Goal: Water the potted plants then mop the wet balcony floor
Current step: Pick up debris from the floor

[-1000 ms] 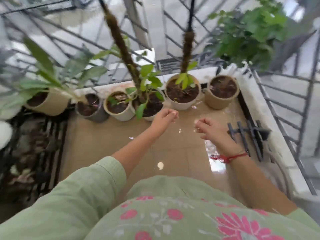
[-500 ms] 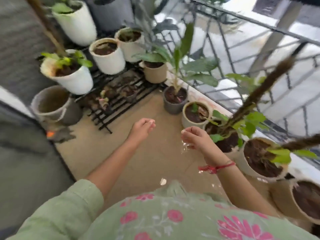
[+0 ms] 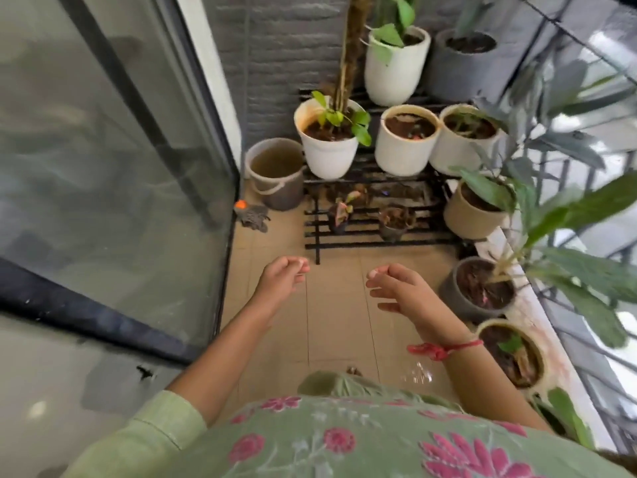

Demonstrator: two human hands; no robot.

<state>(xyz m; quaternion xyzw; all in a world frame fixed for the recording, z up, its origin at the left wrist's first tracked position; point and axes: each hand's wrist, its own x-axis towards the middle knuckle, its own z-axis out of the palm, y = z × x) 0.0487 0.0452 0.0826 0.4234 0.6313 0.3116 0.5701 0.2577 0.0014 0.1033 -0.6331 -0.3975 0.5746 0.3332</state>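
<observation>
Left hand [image 3: 282, 279] and right hand [image 3: 396, 288] both empty, fingers loosely curled, over tiled floor [image 3: 337, 322]; likely watering step; next calls for reaching the grey bucket [image 3: 275, 174].

a home balcony: tiled floor [image 3: 331, 305], potted plants [image 3: 331, 139], metal railing [image 3: 565, 174], glass door [image 3: 103, 160].
</observation>
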